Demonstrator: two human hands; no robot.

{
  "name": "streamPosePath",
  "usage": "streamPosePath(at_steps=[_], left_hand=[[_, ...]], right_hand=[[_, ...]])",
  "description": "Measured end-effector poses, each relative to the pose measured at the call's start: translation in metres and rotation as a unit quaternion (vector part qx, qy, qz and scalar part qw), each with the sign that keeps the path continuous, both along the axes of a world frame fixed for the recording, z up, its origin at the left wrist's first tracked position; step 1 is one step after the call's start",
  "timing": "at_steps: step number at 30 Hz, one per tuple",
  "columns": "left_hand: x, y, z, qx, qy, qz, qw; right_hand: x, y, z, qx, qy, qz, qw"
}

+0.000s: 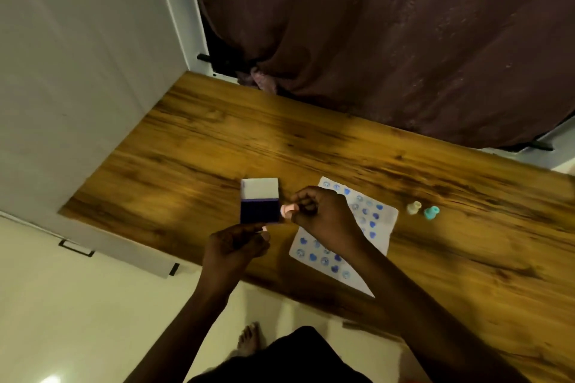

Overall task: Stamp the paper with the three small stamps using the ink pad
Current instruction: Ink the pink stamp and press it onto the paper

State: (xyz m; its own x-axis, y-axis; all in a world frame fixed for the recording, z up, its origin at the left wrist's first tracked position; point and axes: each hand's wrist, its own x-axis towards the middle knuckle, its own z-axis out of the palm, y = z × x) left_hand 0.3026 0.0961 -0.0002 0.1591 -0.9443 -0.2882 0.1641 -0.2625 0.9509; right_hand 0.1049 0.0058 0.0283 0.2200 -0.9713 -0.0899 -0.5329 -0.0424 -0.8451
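An open ink pad (260,211) lies on the wooden table (193,146), its white lid flipped up behind the dark blue pad. My right hand (323,218) pinches a small pink stamp (287,210) just right of the pad, its face pointing left. My left hand (239,247) is curled at the pad's near right corner, fingertips touching its edge. A white paper (385,227) covered with several blue prints lies under and to the right of my right hand. A cream stamp (413,207) and a teal stamp (431,212) rest on the table beyond the paper.
A dark brown curtain (389,40) hangs along the table's far edge. A white wall panel (77,71) borders the left side. The table's near edge runs diagonally below my arms, with pale floor and my bare foot (249,339) beneath.
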Motion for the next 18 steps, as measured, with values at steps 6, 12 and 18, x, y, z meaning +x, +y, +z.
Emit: streamPosePath(at_steps=[6,12,18], left_hand=[[0.037,0.007,-0.008,0.017,-0.008,0.036,0.999],[0.066,0.009,-0.012,0.024,-0.016,0.048,0.998],[0.077,0.003,-0.014,0.034,-0.026,0.046,0.998]], right_hand=[[0.059,-0.033,-0.021,-0.066,0.113,0.092,0.987],[0.091,-0.047,-0.031,-0.095,0.174,0.130,0.971],[0.102,-0.049,-0.037,-0.082,0.208,0.121,0.967]])
